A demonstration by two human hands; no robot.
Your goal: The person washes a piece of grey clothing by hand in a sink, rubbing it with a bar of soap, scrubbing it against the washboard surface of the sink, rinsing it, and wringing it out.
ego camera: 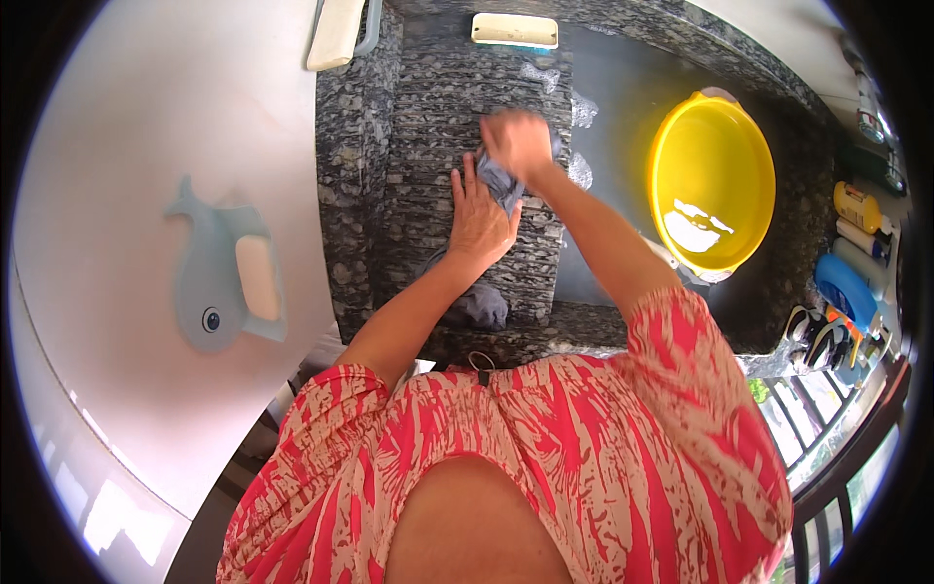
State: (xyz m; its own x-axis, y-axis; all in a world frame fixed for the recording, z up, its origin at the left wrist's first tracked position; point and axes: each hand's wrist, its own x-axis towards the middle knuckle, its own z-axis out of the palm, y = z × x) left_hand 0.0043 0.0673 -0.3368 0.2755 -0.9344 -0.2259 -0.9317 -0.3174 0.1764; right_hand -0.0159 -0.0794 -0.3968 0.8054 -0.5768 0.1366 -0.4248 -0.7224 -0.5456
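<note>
A wet dark grey cloth [501, 182] lies bunched on the ridged stone washboard [430, 102] of a laundry sink. My right hand [518, 146], slightly blurred, is closed around the upper part of it. Fingers spread, my left hand [481, 223] presses flat on the board, with the cloth between its thumb and index finger. More grey cloth [483, 306] is crumpled at the board's near edge, beneath my left forearm. Soap suds [581, 170] cling along the board's right edge.
Right of the board, a yellow plastic basin [711, 168] holding water stands in the sink. A scrubbing brush [514, 31] rests at the far end. A bar of soap [336, 33] lies far left; a whale-shaped soap holder [211, 277] hangs on the wall. Bottles [857, 206] line the right ledge.
</note>
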